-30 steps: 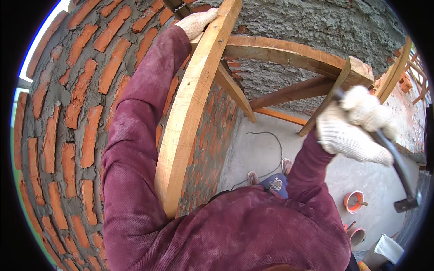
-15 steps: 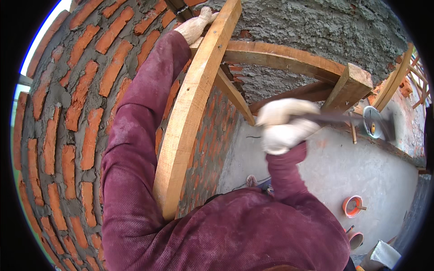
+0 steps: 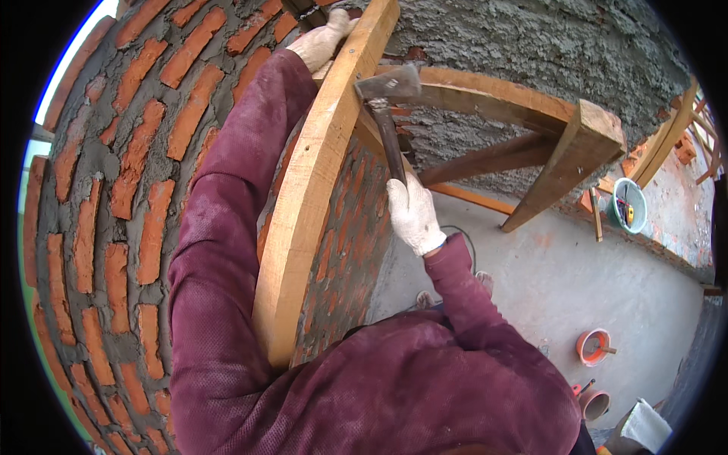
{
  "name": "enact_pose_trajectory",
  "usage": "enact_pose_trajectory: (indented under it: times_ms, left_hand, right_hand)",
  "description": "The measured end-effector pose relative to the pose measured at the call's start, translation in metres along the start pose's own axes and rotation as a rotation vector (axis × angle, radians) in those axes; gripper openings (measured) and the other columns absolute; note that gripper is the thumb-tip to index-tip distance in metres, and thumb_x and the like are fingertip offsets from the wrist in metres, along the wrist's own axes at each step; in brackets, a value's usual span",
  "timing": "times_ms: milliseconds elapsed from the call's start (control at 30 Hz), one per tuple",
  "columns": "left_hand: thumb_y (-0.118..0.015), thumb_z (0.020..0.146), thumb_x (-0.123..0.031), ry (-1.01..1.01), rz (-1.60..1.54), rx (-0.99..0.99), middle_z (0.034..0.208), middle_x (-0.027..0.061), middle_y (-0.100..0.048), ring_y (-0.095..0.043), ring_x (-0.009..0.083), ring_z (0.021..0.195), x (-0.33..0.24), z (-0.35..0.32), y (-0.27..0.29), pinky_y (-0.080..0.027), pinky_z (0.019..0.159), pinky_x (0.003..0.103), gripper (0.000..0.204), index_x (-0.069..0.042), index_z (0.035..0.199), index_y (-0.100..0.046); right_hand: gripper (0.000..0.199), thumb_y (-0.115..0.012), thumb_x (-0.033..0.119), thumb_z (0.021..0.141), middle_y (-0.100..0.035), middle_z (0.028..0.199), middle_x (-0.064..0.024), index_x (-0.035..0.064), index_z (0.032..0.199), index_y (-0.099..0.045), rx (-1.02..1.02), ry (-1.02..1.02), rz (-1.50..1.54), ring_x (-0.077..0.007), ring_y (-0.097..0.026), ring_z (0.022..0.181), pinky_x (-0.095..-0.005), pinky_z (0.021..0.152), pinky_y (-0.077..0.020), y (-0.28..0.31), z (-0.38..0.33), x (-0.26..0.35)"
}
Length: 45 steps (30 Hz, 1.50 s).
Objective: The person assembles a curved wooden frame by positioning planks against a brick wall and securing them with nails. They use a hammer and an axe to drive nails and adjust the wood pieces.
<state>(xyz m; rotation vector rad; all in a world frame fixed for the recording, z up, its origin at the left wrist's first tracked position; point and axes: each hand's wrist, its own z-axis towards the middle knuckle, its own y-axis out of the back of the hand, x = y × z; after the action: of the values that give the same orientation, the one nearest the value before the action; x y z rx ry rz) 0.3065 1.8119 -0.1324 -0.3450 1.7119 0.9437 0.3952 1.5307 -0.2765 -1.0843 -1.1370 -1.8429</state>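
My right hand, in a white knit glove, is closed round the handle of a hammer. The steel head is up at the right side of a long wooden beam, touching it or very close. This beam slants from the upper middle down toward my left side, with nail heads showing on its face. Near its top, my gloved left hand grips the timber from the left; some of its fingertips are hidden behind the wood. A crosspiece runs right from the beam to a thick wooden post.
A brick wall rises at left, and rough grey mortar covers the far wall. A diagonal brace crosses below the crosspiece. On the ledge at right stands a pale green bucket with tools. An orange bucket sits on the concrete floor.
My right hand has swung the hammer from the right over to the left, bringing its head up to the beam. My left hand has stayed nearly in place.
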Motion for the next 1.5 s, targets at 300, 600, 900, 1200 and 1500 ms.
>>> enact_pose_trajectory:
  times_ms: [300, 600, 900, 1200, 1500]
  left_hand:
    - [-0.029, 0.102, -0.069, 0.002, 0.04, -0.068, 0.147, 0.0101, -0.054, -0.06, 0.0152, 0.127, 0.012, 0.0, 0.007, -0.058, 0.099, 0.029, 0.078, -0.013, 0.155, -0.044]
    - [-0.022, 0.107, -0.064, -0.056, 0.428, -0.304, 0.14, 0.0161, -0.062, -0.06, 0.0273, 0.125, -0.023, -0.018, -0.014, -0.045, 0.107, 0.039, 0.074, -0.012, 0.146, -0.058]
    - [-0.052, 0.093, -0.07, 0.22, 0.478, -0.181, 0.124, 0.0127, -0.071, -0.067, 0.0272, 0.113, -0.097, -0.06, -0.033, -0.049, 0.101, 0.042, 0.072, -0.011, 0.13, -0.069]
    - [-0.052, 0.094, -0.069, -0.068, 0.792, -0.223, 0.117, 0.0127, -0.073, -0.067, 0.0318, 0.11, -0.22, -0.223, -0.169, -0.05, 0.097, 0.044, 0.065, -0.014, 0.122, -0.073]
    - [-0.07, 0.089, -0.049, -0.14, 0.312, 0.167, 0.115, 0.0174, -0.071, -0.066, 0.0368, 0.103, -0.116, -0.295, -0.349, -0.052, 0.09, 0.042, 0.065, -0.005, 0.135, -0.063]
  right_hand:
    - [0.042, -0.048, 0.045, 0.104, -0.058, 0.069, -0.0128, 0.0045, 0.096, -0.059, -0.453, 0.422, 1.221, -0.0294, -0.055, 0.057, -0.0399, 0.053, -0.048, 0.014, 0.009, -0.006]
    - [0.022, -0.055, 0.022, 0.103, -0.052, 0.062, -0.0025, 0.0026, 0.095, -0.05, -0.026, -0.007, 0.596, -0.0129, -0.05, 0.048, -0.0291, 0.047, -0.0454, 0.013, -0.045, -0.103]
    - [0.054, -0.059, 0.033, 0.098, -0.066, 0.077, -0.0124, -0.0016, 0.138, -0.054, 0.546, -0.416, -0.164, -0.0275, -0.069, 0.075, -0.0416, 0.071, -0.0563, 0.095, -0.108, -0.253]
    - [0.048, -0.063, 0.035, 0.091, -0.071, 0.093, -0.0158, 0.0046, 0.129, -0.065, 1.144, -0.563, -0.652, -0.0309, -0.07, 0.092, -0.0416, 0.08, -0.0559, 0.171, -0.094, -0.444]
    - [0.044, -0.067, 0.037, 0.084, -0.075, 0.108, -0.0192, 0.0107, 0.119, -0.075, 1.363, -0.613, -0.98, -0.0343, -0.071, 0.109, -0.0415, 0.09, -0.0554, 0.286, -0.199, -0.461]
